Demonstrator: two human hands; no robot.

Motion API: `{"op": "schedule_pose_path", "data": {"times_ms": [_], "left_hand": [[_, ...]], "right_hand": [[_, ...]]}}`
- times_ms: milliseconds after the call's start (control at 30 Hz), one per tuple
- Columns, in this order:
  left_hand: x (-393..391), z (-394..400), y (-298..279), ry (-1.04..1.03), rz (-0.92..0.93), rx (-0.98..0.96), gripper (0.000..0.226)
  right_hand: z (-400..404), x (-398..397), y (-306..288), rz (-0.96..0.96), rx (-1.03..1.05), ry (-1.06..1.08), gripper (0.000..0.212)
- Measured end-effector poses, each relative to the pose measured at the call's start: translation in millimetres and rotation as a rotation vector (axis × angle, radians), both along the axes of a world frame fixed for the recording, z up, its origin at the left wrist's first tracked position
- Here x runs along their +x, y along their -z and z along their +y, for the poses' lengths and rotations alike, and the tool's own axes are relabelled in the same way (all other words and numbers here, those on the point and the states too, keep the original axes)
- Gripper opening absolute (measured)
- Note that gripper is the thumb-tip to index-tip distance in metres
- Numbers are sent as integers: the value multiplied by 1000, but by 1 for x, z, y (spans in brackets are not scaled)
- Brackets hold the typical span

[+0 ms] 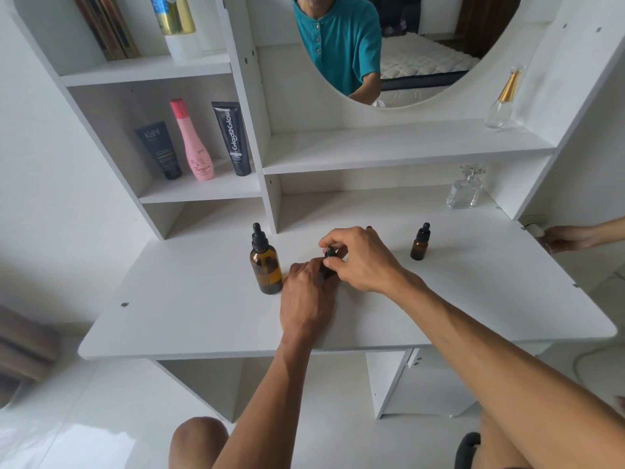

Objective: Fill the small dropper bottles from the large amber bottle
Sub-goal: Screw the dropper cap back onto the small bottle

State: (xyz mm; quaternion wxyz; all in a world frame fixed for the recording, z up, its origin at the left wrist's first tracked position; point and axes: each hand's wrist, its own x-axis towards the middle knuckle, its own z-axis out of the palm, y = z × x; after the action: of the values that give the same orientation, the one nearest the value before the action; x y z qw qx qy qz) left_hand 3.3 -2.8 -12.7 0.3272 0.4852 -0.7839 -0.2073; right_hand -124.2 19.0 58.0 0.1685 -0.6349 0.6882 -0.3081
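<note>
A white dressing table (203,319) with shelves and a round mirror (389,55) fills the view, its top pale and smooth.

Near the middle of the table top, the left hand (309,299) wraps around the body of a small dropper bottle (328,265), fingers curled so that most of the bottle is hidden. The right hand (362,257) comes in from above and pinches the bottle's black dropper cap between thumb and fingertips. Whether the cap is loosened or tight cannot be told.

Just beside the left hand, on its left, the large amber bottle (265,265) stands upright on the table with its black dropper cap on; it seems to touch or nearly touch the knuckles. To the right, well apart from the hands, a second small dropper bottle (420,243) stands upright, capped.

Further back on the right, a clear glass perfume bottle (464,191) sits at the rear of the table top, and another clear bottle with a gold neck (502,103) stands on the shelf above it. In the left shelf compartment stand a dark tube (159,148), a pink bottle (194,143) and a black tube (233,138). Above them are books (105,25) and a white and gold container (177,25). At the far right edge another person's hand (568,237) rests near the table's side panel.
</note>
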Motion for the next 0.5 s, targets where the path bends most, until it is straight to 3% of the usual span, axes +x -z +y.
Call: {"op": "schedule_pose_path", "data": {"times_ms": [500], "left_hand": [[0,-1,-1,-29,35,63,23]], "right_hand": [[-2,1,3,-46,-7,62,27]]}}
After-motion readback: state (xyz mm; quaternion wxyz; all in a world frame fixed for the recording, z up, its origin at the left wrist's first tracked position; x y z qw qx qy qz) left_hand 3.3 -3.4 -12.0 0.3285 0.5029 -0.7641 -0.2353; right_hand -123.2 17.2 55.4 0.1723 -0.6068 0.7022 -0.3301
